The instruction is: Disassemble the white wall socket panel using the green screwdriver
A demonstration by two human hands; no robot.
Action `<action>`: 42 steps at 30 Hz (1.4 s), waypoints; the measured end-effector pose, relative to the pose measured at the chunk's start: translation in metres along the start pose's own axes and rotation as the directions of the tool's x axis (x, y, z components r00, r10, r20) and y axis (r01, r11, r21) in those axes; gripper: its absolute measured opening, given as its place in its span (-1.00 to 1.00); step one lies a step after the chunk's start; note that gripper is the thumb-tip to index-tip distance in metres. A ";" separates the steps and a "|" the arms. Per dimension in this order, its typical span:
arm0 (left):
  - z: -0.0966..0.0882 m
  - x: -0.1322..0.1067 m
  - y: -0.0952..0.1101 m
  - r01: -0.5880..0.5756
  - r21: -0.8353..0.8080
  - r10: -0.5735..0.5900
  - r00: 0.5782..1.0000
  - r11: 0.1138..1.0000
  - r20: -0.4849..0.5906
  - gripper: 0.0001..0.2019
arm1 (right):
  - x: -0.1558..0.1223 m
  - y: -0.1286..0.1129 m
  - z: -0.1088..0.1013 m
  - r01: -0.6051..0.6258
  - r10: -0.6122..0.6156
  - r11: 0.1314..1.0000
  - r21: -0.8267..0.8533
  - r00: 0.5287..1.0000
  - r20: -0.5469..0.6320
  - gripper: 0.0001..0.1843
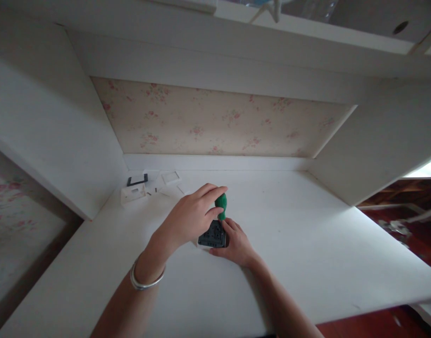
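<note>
My left hand [194, 211], with a silver bangle at the wrist, is closed around the green handle of a screwdriver [221, 203]. The screwdriver stands upright, its lower end at the right edge of a black plastic unit [212, 235] that looks like a wall socket or switch module. Fingers and thumb of my right hand [234, 241] grip this unit from the right, against the white tabletop. A bit of white shows under its left edge, partly hidden by my left hand. The screwdriver's tip is too small to make out.
At the back left of the white table [289, 263] are a white box [134, 193], a black frame [137, 180], a white frame [171, 177] and small dark pieces [152, 191]. Side panels flank the table, and a shelf [307, 35] overhangs it.
</note>
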State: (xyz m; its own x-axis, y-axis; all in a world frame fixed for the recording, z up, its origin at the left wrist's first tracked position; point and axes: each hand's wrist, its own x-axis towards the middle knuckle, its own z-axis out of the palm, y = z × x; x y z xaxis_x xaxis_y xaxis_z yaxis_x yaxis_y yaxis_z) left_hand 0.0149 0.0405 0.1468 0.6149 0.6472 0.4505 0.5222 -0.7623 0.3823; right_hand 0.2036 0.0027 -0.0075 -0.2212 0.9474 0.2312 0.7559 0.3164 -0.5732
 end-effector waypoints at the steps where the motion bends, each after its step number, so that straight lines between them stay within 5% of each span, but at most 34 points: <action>1: 0.000 0.001 0.001 0.019 0.015 -0.019 1.000 1.000 -0.017 -0.62 | 0.000 0.000 0.000 0.002 -0.002 1.000 0.003 1.000 0.000 -0.11; 12: 0.018 0.008 0.005 0.057 0.191 -0.036 0.993 0.980 -0.112 -0.63 | 0.002 -0.002 -0.001 -0.022 0.022 1.000 0.002 0.999 0.031 -0.07; 24: 0.009 0.006 0.003 -0.105 -0.030 0.101 0.990 0.994 -0.097 -0.65 | 0.001 -0.001 -0.001 -0.004 0.004 1.000 -0.005 1.000 0.006 -0.14; 30: 0.019 0.006 -0.002 -0.101 0.082 0.116 0.973 0.991 -0.200 -0.70 | 0.002 -0.001 0.000 -0.023 0.024 1.000 -0.015 1.000 0.013 -0.21; 42: 0.003 0.003 0.007 -0.091 0.066 0.092 0.996 0.994 -0.006 -0.53 | 0.002 -0.003 -0.003 -0.010 0.009 1.000 0.025 1.000 0.022 -0.12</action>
State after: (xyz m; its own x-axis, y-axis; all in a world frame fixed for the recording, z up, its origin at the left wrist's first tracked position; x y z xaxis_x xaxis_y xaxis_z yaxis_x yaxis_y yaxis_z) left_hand 0.0215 0.0371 0.1483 0.6569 0.5746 0.4882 0.5019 -0.8165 0.2856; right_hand 0.2026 0.0035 -0.0025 -0.2280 0.9511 0.2083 0.7422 0.3082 -0.5951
